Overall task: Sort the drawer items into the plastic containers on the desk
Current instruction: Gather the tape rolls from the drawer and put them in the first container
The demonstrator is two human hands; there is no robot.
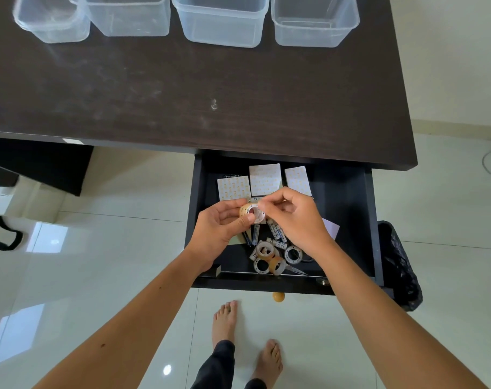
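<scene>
Tape roll (251,213), tan with a clear core, held above the open drawer (348,197), between both hands. Left hand (221,223) has its grip clamped on the roll, thumb on the near rim, fingers curled behind. Right hand (292,217) pinches at the roll's upper edge with fingertips together; whether it holds the roll itself or a loose tape end, cannot tell.

Left in the drawer: more tape rolls (269,258) by the front wall, batteries (275,233), three patterned cards (264,179) at the back, scissors (297,269) partly under the rolls.

Four plastic containers (221,21) stand in a row at the far edge of the desk (182,94); all look empty.

Judgement: sorting has barely begun. To do it well, press down any free tape end first, pass the roll to one hand, then carry it across the desk and drop it in one container. Keep that container for all the tape.
</scene>
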